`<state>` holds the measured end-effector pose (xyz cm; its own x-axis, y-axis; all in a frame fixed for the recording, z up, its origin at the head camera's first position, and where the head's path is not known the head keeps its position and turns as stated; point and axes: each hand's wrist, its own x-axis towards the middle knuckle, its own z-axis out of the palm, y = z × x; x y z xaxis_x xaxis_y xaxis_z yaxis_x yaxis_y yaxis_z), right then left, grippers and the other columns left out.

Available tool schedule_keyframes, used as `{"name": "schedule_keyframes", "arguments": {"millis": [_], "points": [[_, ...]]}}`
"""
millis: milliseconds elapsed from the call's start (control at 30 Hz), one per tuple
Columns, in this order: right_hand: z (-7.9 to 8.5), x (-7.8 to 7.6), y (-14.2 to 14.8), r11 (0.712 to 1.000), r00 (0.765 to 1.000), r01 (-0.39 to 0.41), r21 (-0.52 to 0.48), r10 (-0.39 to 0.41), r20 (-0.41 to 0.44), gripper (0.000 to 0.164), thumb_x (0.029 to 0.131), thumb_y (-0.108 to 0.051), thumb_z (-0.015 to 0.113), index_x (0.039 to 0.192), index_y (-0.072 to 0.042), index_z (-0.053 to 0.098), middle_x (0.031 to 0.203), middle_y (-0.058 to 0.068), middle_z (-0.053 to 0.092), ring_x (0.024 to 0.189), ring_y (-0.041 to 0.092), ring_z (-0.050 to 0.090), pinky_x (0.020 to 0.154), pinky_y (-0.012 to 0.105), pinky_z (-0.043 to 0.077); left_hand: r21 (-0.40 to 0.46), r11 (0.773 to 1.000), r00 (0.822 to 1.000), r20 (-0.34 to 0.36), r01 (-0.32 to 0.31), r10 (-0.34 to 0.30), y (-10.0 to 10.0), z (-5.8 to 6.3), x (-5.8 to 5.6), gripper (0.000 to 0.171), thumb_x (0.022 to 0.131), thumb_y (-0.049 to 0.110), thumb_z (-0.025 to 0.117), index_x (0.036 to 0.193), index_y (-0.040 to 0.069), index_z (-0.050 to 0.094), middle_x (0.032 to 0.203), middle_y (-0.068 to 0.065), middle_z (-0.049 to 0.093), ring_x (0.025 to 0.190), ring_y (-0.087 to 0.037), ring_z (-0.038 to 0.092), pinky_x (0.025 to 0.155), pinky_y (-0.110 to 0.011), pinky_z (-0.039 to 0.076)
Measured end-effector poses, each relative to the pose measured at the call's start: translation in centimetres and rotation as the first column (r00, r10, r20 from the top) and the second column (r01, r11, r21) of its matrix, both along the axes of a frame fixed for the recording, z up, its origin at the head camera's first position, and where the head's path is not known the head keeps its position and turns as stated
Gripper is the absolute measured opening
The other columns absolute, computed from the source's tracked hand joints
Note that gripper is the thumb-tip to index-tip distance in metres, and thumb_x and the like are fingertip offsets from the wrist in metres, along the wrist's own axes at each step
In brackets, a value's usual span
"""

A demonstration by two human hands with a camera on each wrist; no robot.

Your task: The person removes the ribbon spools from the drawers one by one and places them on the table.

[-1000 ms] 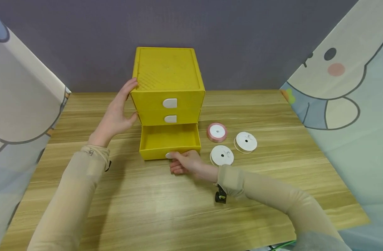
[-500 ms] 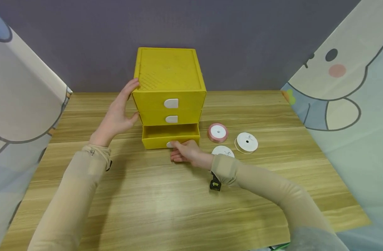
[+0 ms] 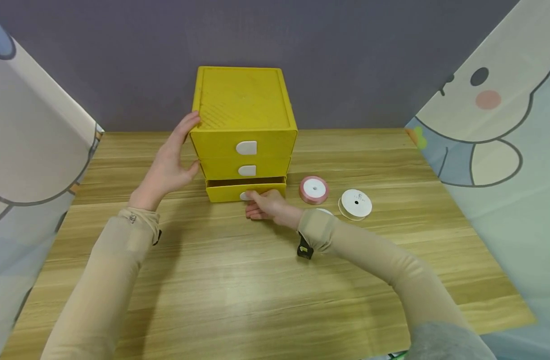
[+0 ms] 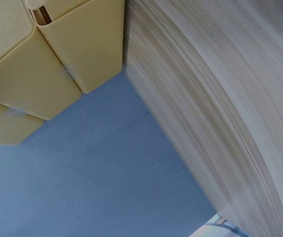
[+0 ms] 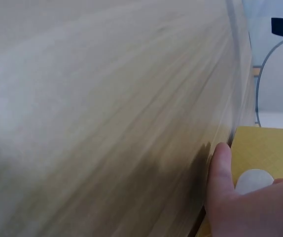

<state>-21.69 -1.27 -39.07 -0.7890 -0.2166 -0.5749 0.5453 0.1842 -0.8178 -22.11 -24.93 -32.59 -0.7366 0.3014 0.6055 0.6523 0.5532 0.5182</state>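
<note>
A yellow drawer unit (image 3: 243, 100) stands at the back of the table, with white tabs on its drawers. My left hand (image 3: 164, 167) lies along its left side, fingertips at the top edge and thumb lower down near the front corner. The bottom drawer (image 3: 222, 193) sticks out slightly from under the other two, which are closed. The thumb of my right hand (image 3: 275, 206) presses at that drawer's white tab (image 3: 244, 196), the other fingers extended below it. In the right wrist view, the drawer front (image 5: 262, 150) shows beside the hand.
To the unit's right lie a pink-edged ribbon spool (image 3: 314, 190) and a white spool (image 3: 355, 203). Another white spool (image 3: 325, 211) is mostly hidden by my right sleeve. A grey wall (image 3: 347, 65) rises behind the wooden table (image 3: 220, 290); printed cloth hangs at both sides.
The bottom drawer has slid inward in steps, with my right hand moving along with it toward the unit. The right forearm has come over the nearest spool. My left hand has stayed put.
</note>
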Motion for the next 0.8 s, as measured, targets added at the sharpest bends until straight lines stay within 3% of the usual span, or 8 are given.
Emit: {"name": "schedule_keyframes", "arguments": {"millis": [167,500,800], "points": [[0.0,-0.6,-0.1,1.000,1.000,-0.012,0.005,0.012,-0.009,0.044,0.095,-0.026,0.057,0.116,0.013,0.061,0.088,0.018,0.072,0.059,0.011,0.065,0.063,0.022,0.060,-0.007,1.000,1.000,0.005,-0.004,0.004,0.0,0.1,0.0,0.088,0.070,-0.024,0.059,0.147,0.008,0.030,0.159,-0.007,0.025,0.147,-0.025,0.025,0.118,-0.048,0.031],[-0.3,-1.9,-0.1,0.999,0.999,-0.032,0.008,0.033,-0.018,0.046,0.095,-0.027,0.057,0.118,0.012,0.061,0.071,0.007,0.065,0.059,0.011,0.065,0.058,0.020,0.059,-0.009,1.000,1.000,0.002,-0.007,0.007,0.1,0.1,0.0,0.086,0.072,-0.024,0.059,0.147,0.006,0.030,0.159,-0.008,0.026,0.147,-0.024,0.026,0.120,-0.042,0.030],[0.0,-2.2,-0.1,0.998,0.998,-0.058,0.018,0.058,-0.005,0.044,0.096,-0.026,0.056,0.121,0.010,0.060,0.093,0.019,0.071,0.060,0.011,0.065,0.061,0.021,0.060,-0.007,1.000,1.000,0.010,-0.006,0.006,0.1,0.1,0.1,0.087,0.072,-0.024,0.059,0.148,0.006,0.029,0.159,-0.008,0.025,0.147,-0.024,0.025,0.120,-0.037,0.029]]}}
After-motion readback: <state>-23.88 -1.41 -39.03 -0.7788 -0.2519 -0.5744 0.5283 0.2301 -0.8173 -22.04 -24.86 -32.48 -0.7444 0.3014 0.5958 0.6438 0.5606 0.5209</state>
